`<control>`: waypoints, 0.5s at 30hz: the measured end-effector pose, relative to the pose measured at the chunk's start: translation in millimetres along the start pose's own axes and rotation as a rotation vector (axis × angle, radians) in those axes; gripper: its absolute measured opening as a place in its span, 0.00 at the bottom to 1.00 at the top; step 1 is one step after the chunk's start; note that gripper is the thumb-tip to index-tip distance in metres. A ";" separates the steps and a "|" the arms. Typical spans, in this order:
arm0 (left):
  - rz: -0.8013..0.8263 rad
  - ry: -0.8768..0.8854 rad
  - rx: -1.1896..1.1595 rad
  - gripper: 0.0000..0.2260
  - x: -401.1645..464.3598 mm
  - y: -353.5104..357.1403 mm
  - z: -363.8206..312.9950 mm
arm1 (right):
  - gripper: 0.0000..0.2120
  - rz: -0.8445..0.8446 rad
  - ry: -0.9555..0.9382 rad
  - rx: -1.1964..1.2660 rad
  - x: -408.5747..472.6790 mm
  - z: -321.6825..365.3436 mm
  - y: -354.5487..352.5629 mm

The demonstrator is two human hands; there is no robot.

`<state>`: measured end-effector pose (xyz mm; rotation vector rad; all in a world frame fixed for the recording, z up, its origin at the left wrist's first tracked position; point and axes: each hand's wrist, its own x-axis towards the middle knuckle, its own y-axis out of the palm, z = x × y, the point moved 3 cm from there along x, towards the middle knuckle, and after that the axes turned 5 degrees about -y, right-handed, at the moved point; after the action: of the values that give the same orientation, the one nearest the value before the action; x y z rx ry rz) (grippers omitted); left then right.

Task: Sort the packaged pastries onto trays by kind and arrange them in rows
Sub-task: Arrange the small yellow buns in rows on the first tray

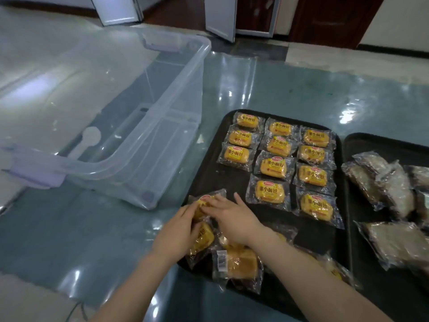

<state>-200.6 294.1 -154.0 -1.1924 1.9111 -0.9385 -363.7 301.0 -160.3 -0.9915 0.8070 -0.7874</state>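
A black tray (209,180) holds yellow small-bread packets (272,168) laid in three rows. At its near left corner both hands meet on one yellow packet (205,199). My left hand (178,233) grips that packet's near end with curled fingers. My right hand (232,214) lies over it with fingers nearly straight. More yellow packets lie loose under my wrists, among them one turned face down (239,263). A second black tray (362,145) on the right carries brownish pastries in clear wrap (394,189).
A large clear plastic bin (120,163) with purple latches stands empty at the left, close to the yellow tray. The glossy blue-grey table (290,84) stretches beyond the trays. White doors and dark wood furniture are at the far back.
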 end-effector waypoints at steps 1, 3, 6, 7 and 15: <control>0.022 -0.008 0.004 0.25 1.1 -0.8 1.5 | 0.34 -0.008 0.041 -0.012 1.9 -5.8 -2.0; 0.064 -0.039 0.024 0.26 4.8 -2.6 4.7 | 0.32 -0.046 0.178 -0.008 5.0 -20.1 -9.0; 0.116 -0.046 0.052 0.26 8.8 -3.0 4.9 | 0.30 -0.076 0.377 -0.029 10.6 -37.0 -19.8; 0.122 -0.042 0.062 0.26 8.9 -3.0 4.5 | 0.29 -0.089 0.392 -0.027 12.8 -38.2 -21.3; 0.229 -0.007 0.098 0.28 1.2 5.6 2.7 | 0.30 -0.069 0.243 0.094 28.0 -36.1 -15.1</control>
<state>-201.2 294.3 -160.3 -0.8976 1.9249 -0.8917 -384.3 257.6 -164.2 -0.8535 0.9393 -1.0093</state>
